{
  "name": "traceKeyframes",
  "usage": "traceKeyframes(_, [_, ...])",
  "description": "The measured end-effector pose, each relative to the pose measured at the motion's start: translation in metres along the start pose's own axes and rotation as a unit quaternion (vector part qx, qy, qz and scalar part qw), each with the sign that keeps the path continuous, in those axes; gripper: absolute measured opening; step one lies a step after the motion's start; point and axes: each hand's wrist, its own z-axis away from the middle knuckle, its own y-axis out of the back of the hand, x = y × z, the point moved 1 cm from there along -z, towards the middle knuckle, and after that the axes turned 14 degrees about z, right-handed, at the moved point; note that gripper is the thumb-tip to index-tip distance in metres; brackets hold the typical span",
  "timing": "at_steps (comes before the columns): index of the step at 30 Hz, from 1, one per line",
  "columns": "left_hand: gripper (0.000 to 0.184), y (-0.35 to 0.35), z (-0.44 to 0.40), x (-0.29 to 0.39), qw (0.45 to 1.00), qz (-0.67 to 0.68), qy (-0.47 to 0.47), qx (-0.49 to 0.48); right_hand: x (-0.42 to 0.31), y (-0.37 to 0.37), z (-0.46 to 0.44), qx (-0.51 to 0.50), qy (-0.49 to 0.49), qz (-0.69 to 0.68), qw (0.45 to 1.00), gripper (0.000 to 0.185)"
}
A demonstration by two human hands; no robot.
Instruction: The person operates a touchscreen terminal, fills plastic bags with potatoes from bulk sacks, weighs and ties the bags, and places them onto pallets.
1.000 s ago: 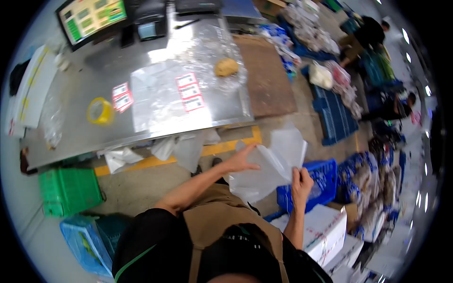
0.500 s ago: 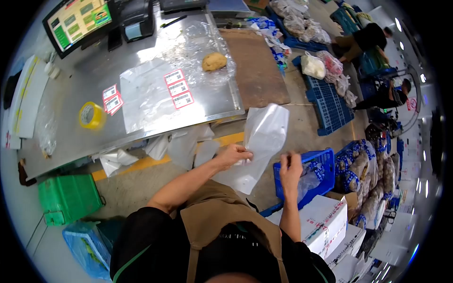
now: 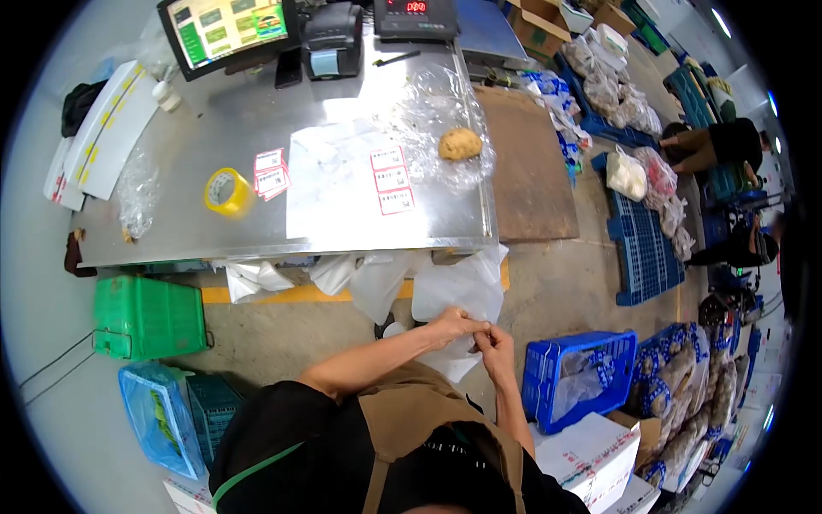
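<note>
A clear plastic bag [image 3: 460, 289] hangs in front of my body, just off the table's front edge. My left hand [image 3: 455, 327] is closed in a pinch on the bag. Beside it, almost touching, my right hand [image 3: 495, 349] is also pinched on the bag's edge. On the metal table [image 3: 342, 94] ahead lie a potato [image 3: 460, 144] on crumpled clear film, a sheet of clear plastic with a column of three labels [image 3: 392, 179], a small stack of labels [image 3: 271, 176] and a yellow tape roll [image 3: 228, 192].
A screen [image 3: 229, 34], a printer [image 3: 332, 38] and a scale [image 3: 415, 17] line the table's back. At left stands a green crate [image 3: 150, 317]; at right, a blue basket [image 3: 578, 381] and white boxes [image 3: 591, 458]. Two people are at far right near blue pallets.
My right hand has come in from the right to meet my left hand at the bag. The bag has swung lower and closer to the table. The camera view has shifted.
</note>
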Motion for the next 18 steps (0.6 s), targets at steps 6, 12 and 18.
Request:
traceKeyframes(6, [0.018,0.026,-0.007,0.013,0.967,0.253,0.002,-0.027,0.039,0.032,-0.008,0.080,-0.109,-0.059,0.989,0.016])
traceKeyframes(12, [0.030,0.040,-0.030,-0.004,0.995,-0.015,-0.074,-0.058,0.048,0.033,-0.001,0.048,-0.075,-0.070,0.994,0.014])
traceKeyframes(18, [0.034,0.024,-0.015,0.002,0.967,-0.230,-0.079,-0.078,0.023,0.007,-0.009,-0.022,-0.013,0.033,0.999,0.020])
